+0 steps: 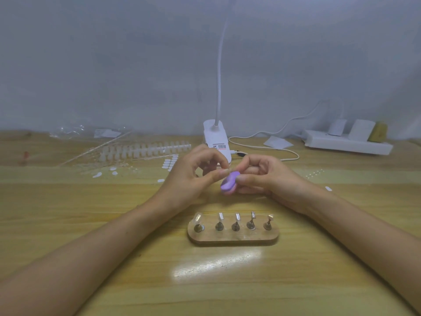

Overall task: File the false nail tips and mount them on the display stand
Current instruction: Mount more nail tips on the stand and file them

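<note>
— Fingers?
— Curled; left hand [193, 176] pinched a pale nail tip [224, 172], right hand [264, 179] gripped the purple file block [229, 184] against it.
— Stand?
— display stand [232, 237] sat on the table [114, 224] nearer the person, apart from both hands, with mounted tips [220, 216].

Two hands [189, 181] [271, 179], one purple file [229, 182], one stand [232, 237], five pegs [235, 222], one lamp [215, 135].
</note>
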